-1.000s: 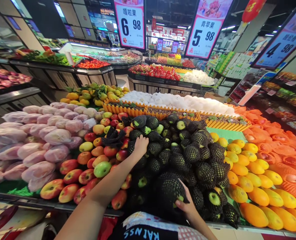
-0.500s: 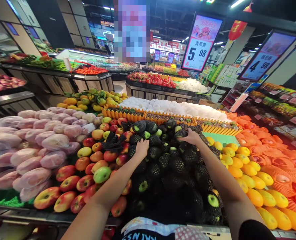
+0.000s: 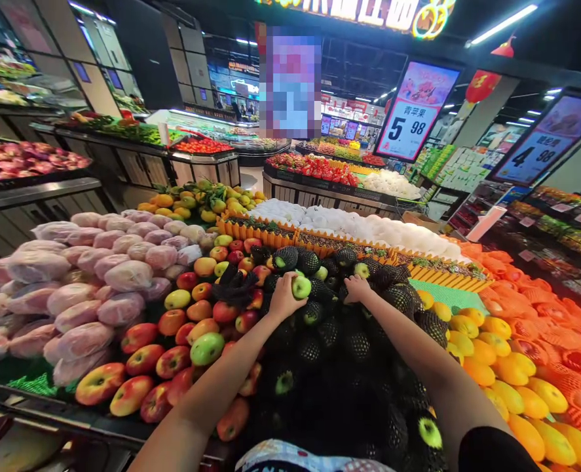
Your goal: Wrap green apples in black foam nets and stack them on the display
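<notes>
My left hand is closed around a green apple, whose bare top faces up between thumb and fingers. My right hand is a short way to its right, fingers curled down onto the pile. Dark netting and shadow hide what its fingertips hold, if anything. Both hands are over a heap of green apples in black foam nets. Another netted green apple shows its top just behind my right hand.
Red and yellow apples and a crumpled black net lie to the left, beyond them bagged pink fruit. Yellow mangoes and orange-netted fruit are to the right. An orange picket edging crosses behind.
My left hand has gone from resting on the netted apples to gripping a green apple. My right hand has moved inward and lower, closer to it. The view has shifted slightly.
</notes>
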A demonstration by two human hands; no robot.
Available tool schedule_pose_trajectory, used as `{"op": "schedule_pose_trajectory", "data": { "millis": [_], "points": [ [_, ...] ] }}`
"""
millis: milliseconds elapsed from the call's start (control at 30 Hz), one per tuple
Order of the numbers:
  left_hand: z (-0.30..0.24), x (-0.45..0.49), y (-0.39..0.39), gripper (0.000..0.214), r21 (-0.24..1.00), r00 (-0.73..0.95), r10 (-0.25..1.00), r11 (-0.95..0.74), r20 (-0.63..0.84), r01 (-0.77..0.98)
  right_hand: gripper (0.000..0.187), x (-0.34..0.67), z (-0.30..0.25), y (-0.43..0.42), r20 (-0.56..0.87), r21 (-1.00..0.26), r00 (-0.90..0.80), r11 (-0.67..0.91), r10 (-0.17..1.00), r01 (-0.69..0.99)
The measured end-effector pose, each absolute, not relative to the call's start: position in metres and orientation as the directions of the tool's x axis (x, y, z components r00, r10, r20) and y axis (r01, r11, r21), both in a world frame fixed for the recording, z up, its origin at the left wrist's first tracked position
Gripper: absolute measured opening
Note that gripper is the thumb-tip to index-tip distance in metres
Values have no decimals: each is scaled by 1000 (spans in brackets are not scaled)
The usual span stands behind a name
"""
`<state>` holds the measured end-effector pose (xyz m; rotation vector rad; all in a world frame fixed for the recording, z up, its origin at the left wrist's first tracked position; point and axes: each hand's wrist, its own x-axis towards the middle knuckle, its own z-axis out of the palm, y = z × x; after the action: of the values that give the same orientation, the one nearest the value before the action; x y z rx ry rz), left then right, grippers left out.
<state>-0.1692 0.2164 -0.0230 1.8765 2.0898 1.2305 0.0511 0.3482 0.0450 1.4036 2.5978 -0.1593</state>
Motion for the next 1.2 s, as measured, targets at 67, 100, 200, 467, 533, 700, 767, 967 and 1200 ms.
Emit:
{"op": "schedule_pose_trajectory", "data": {
  "millis": [67, 100, 200, 467, 533, 700, 767, 967, 1200],
  "points": [
    [-18, -168, 207, 67, 627, -263, 833, -124, 487, 769, 76, 50, 59, 335, -171, -68, -593, 591, 787, 804],
    [-14, -167, 201, 68, 640, -259, 814, -169, 519, 749, 87, 51, 68, 326, -144, -104, -632, 623, 762, 775],
    [-2, -156, 172, 69, 636, -171, 766, -362, 620, 682, 86, 60, 86, 284, -72, -323, -766, 712, 639, 624],
    [-5, -124, 101, 68, 506, 358, 766, -629, 534, 591, 60, 91, 38, 159, -13, -868, -681, 331, 732, 371],
    [-6, -133, 93, 65, 534, 368, 784, -614, 500, 581, 52, 92, 18, 145, -35, -878, -602, 262, 798, 399],
    [2, -184, 96, 47, 556, -27, 865, -298, 502, 776, 51, 92, -18, 125, 54, -801, -408, 283, 912, 528],
    [-1, -209, 105, 34, 492, -282, 801, -19, 529, 870, 54, 94, -29, 117, 11, -808, -479, 290, 878, 514],
    [-32, -260, 118, 38, 450, -629, 630, 448, 455, 773, 53, 87, -60, 93, -181, -782, -622, 271, 762, 561],
    [-22, -262, 103, 25, 488, -572, 644, 333, 507, 807, 63, 76, -80, 78, -209, -654, -576, 326, 790, 683]
  ]
}}
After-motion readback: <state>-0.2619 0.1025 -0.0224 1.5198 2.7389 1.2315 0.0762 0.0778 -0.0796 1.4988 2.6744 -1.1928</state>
